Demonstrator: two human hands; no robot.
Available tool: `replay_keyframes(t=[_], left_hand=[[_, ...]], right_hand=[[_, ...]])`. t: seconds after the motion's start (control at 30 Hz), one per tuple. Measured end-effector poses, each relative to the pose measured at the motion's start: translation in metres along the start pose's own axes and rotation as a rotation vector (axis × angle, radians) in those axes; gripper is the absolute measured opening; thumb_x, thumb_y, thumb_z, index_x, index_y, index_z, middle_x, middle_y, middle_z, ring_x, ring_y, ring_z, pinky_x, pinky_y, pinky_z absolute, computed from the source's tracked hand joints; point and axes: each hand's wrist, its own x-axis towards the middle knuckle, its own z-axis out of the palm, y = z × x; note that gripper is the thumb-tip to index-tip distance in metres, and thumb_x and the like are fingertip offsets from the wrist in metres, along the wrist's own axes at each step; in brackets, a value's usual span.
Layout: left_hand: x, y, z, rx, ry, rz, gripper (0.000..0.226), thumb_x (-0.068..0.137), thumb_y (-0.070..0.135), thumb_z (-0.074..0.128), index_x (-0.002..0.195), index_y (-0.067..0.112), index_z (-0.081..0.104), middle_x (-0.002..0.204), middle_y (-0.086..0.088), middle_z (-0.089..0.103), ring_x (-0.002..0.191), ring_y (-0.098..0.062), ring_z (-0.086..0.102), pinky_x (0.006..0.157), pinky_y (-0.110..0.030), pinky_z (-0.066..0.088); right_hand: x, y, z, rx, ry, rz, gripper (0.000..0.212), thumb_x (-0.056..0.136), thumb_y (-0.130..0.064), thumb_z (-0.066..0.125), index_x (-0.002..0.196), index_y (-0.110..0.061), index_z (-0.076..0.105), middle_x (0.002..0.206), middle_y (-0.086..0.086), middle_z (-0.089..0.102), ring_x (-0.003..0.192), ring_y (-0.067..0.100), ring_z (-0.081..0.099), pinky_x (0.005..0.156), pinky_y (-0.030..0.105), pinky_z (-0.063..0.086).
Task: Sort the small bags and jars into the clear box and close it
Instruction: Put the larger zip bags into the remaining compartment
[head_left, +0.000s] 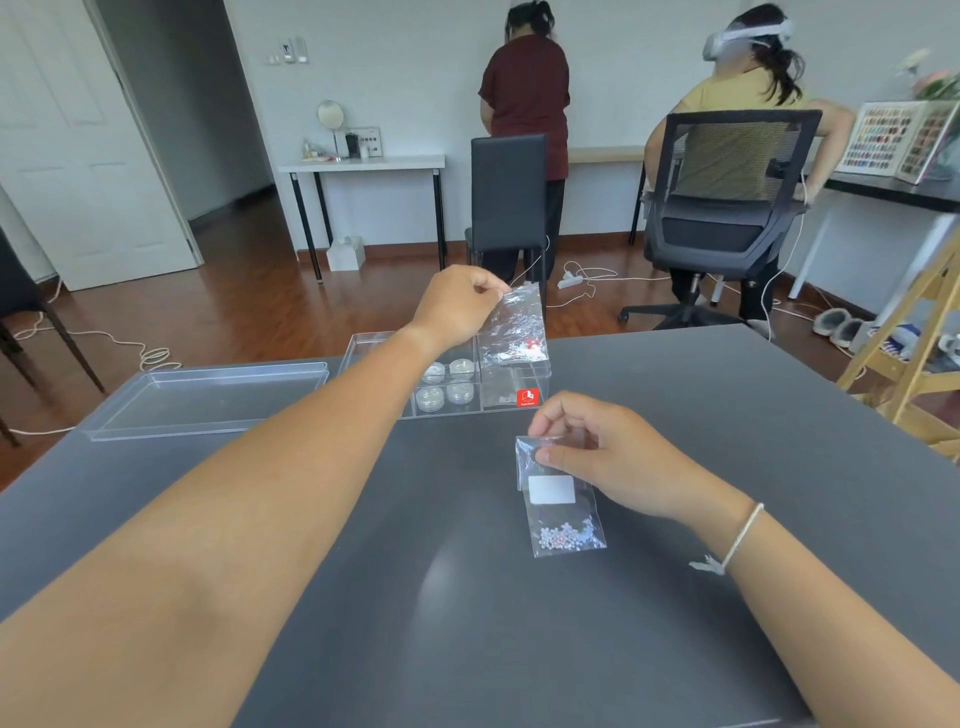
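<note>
Left hand (457, 306) pinching a small clear bag (514, 330) above the clear box (457, 387) at the grey table's (675, 415) far edge, right hand (592, 447) pinching a second bag (558, 499) over the table, lid (208, 397) lying left of the box, round jars (445, 384) inside.

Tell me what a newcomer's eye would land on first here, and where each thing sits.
Two bare forearms cross the dark grey table. The left hand pinches a crinkled clear plastic bag with red bits above the clear divided box. The right hand pinches a clear zip bag with a white label and pale beads near the table's middle. The flat clear lid lies left of the box.
</note>
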Motion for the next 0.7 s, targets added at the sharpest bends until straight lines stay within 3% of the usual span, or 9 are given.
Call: replay_keyframes(t=[0.1,0.27,0.5,0.7], left_hand=[[-0.001,-0.004,-0.001,0.033,-0.025,-0.007,0.02,0.089,0.013,0.052,0.092,0.014,0.071,0.105,-0.005,0.07,0.064,-0.004,0.055,0.058,-0.016,0.042],[-0.009,-0.005,0.001,0.062,-0.1,-0.03,0.021,0.087,0.009,0.051,0.093,0.01,0.071,0.105,-0.008,0.07,0.089,-0.015,0.061,0.084,-0.025,0.045],[-0.013,-0.006,0.003,0.063,-0.125,-0.084,0.016,0.085,0.012,0.056,0.091,0.016,0.07,0.105,-0.007,0.07,0.103,-0.025,0.06,0.1,-0.045,0.042],[-0.015,-0.009,0.003,0.083,-0.13,-0.11,0.023,0.086,0.014,0.054,0.105,0.017,0.067,0.113,-0.007,0.067,0.11,-0.024,0.057,0.104,-0.046,0.037]], right_hand=[[0.0,-0.001,-0.001,-0.01,-0.001,-0.001,0.01,0.083,-0.018,0.06,0.08,-0.027,0.056,0.077,-0.007,0.061,0.06,-0.002,0.052,0.055,0.011,0.043],[0.0,-0.001,-0.001,-0.003,0.002,-0.003,0.009,0.083,-0.017,0.06,0.081,-0.025,0.056,0.074,-0.009,0.062,0.058,-0.003,0.052,0.052,0.01,0.043],[0.0,0.0,-0.001,-0.016,0.008,0.0,0.01,0.083,-0.018,0.06,0.081,-0.026,0.056,0.081,0.001,0.064,0.06,-0.001,0.051,0.055,0.012,0.043],[0.0,0.002,-0.001,-0.026,0.016,-0.002,0.01,0.083,-0.018,0.06,0.08,-0.027,0.056,0.079,-0.002,0.063,0.06,-0.001,0.051,0.053,0.01,0.042]])
